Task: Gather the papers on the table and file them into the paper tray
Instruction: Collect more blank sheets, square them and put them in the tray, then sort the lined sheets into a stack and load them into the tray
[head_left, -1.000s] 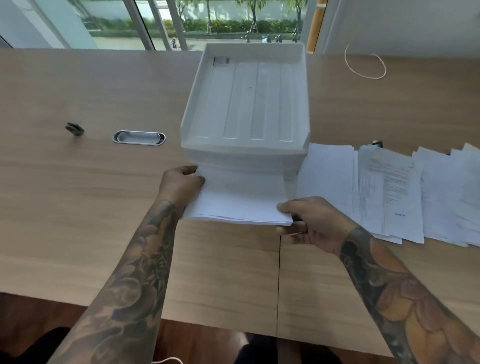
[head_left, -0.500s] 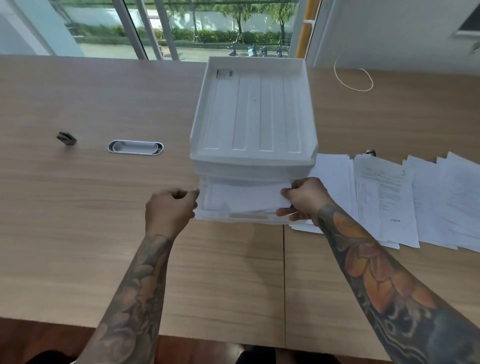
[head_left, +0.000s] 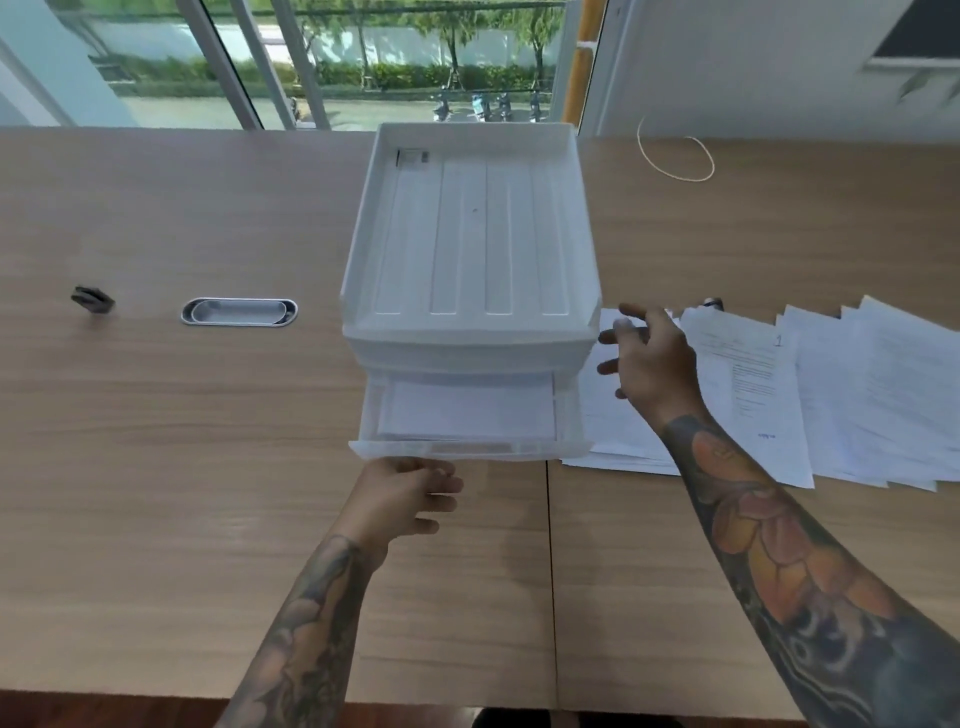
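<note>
At three o'clock of the paper tray (head_left: 470, 260), whose lower drawer holds a stack (head_left: 467, 410), the right hand (head_left: 652, 364) spreads empty over loose papers (head_left: 857, 395), seemingly to gather them, while the left hand (head_left: 405, 499) hangs loosely curled, empty, by the drawer front.

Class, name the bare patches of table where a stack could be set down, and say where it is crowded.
Free: between the cable slot and the paper tray; also the near edge between the forearms. Crowded: right of the tray, where loose papers fan out under the right hand.

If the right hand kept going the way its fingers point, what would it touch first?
Probably the spread papers right beneath the right hand, or, further on, the side of the paper tray. Its height above them is unclear.
</note>
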